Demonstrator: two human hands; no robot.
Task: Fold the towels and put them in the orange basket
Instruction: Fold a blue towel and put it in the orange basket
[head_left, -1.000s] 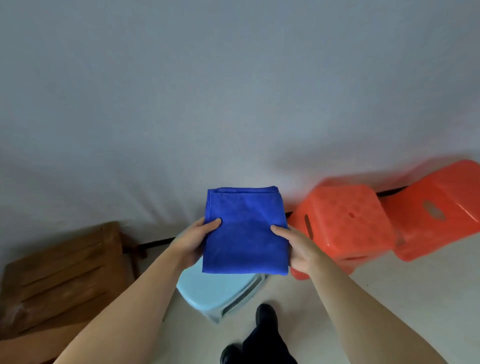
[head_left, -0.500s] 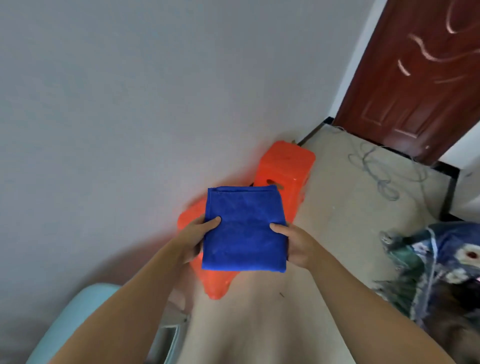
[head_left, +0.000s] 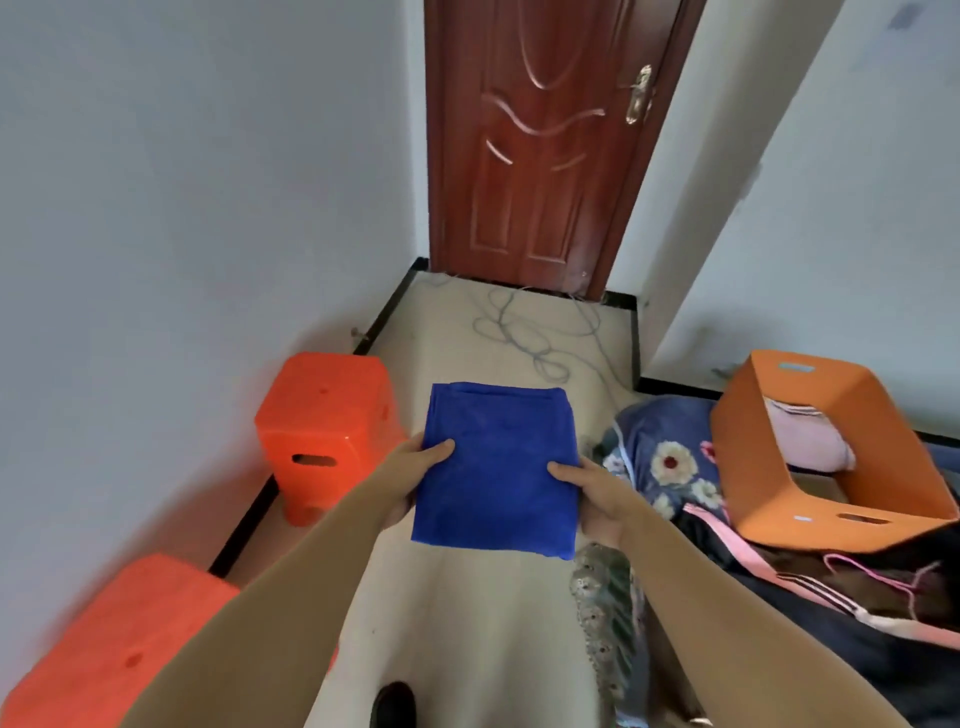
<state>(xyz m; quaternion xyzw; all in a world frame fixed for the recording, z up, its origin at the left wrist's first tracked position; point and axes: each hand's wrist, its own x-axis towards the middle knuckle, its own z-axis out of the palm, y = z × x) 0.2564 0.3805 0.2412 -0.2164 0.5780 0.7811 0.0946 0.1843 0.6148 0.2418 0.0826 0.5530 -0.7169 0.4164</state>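
A folded blue towel (head_left: 496, 467) is held flat in the air in front of me, over the floor. My left hand (head_left: 415, 470) grips its left edge, thumb on top. My right hand (head_left: 592, 493) grips its right edge the same way. The orange basket (head_left: 769, 441) stands to the right on a bed, its opening tilted toward me, with a pink towel (head_left: 810, 439) inside. The basket is apart from the blue towel, to the right of my right hand.
Two orange plastic stools (head_left: 327, 421) (head_left: 119, 644) stand along the left wall. A dark red door (head_left: 540, 145) is shut straight ahead, with loose cable (head_left: 524, 332) on the floor before it. Floral bedding (head_left: 660, 457) and dark clothes (head_left: 831, 597) cover the bed at right.
My view has swung to the right, from the wall and stools to the door, bed and orange basket. The blue towel stays in both hands, held the same way.
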